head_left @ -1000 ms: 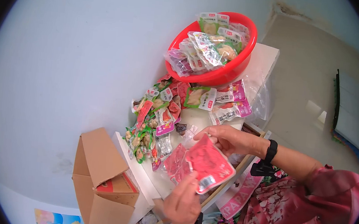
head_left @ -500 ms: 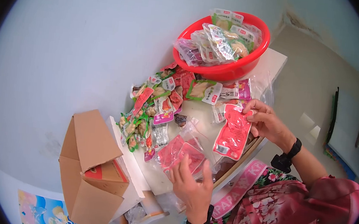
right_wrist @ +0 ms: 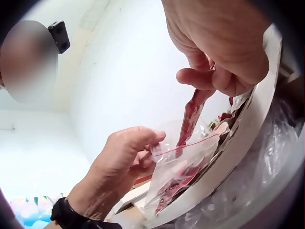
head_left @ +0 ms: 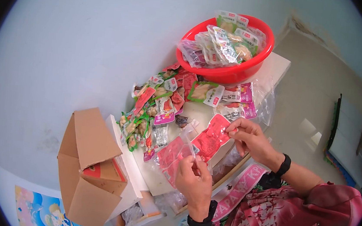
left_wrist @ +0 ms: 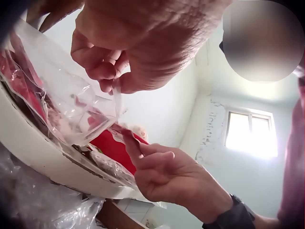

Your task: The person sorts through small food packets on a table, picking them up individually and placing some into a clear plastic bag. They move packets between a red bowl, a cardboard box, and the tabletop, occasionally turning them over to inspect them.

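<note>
Between thumb and fingers, my left hand [head_left: 194,185] pinches the edge of a clear zip bag [right_wrist: 164,167], which has red packets [head_left: 171,155] inside and lies near the table's front edge. My right hand [head_left: 254,142] grips one end of a red sealed packet [head_left: 212,137]. That packet's far end is at the bag's mouth, tilted down toward it. In the right wrist view the packet [right_wrist: 191,117] hangs edge-on behind the bag's clear film; how far it is inside, I cannot tell.
A red basin [head_left: 237,75] of packets stands at the table's back. Mixed small packets [head_left: 145,122] are heaped along the wall side, with a green-edged packet [head_left: 206,93] and purple ones [head_left: 240,92] beside them. An opened cardboard box [head_left: 94,148] is at the left.
The right hand has brought its red packet left and down from the purple packets to the bag. My left hand, earlier spread over the bag, now pinches its edge.
</note>
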The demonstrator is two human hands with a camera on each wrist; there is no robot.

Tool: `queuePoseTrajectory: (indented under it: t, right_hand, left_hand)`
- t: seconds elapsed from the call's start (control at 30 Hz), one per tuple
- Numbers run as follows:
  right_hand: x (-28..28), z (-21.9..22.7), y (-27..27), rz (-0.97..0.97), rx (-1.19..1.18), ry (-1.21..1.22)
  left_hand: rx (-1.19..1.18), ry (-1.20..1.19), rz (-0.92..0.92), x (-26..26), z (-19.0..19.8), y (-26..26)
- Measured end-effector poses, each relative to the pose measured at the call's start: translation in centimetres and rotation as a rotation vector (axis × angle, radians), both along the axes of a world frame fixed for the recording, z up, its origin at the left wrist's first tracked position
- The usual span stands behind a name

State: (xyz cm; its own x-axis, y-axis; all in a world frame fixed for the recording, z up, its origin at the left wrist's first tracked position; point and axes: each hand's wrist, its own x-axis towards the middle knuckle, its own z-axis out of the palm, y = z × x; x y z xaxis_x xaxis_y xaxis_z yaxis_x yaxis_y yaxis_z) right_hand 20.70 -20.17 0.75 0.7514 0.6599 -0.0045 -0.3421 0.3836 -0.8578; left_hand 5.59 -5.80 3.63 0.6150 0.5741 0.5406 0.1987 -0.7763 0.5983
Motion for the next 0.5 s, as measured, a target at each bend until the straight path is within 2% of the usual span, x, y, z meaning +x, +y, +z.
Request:
queuePoseTrajectory:
  t: [0.2, 0.33, 0.43, 0.5]
  right_hand:
    - [-1.8, 1.9, 3.1, 0.105, 0.006, 0.080]
    - [-2.5, 1.8, 5.8, 0.315, 0.012, 0.052]
    - [-2.4, -0.2, 8.9, 0.439, 0.029, -0.027]
    - [-2.3, 0.4, 9.4, 0.455, -0.098, -0.299]
  left_hand:
    - [-0.022, -0.105, -0.050, 0.2, 0.6, -0.7]
    - [0.008, -0.144, -0.103, 0.0, 1.0, -0.3]
    - [0.101, -0.199, -0.164, 0.3, 0.7, 0.7]
    - [-0.040, -0.204, -0.168, 0.1, 0.2, 1.1]
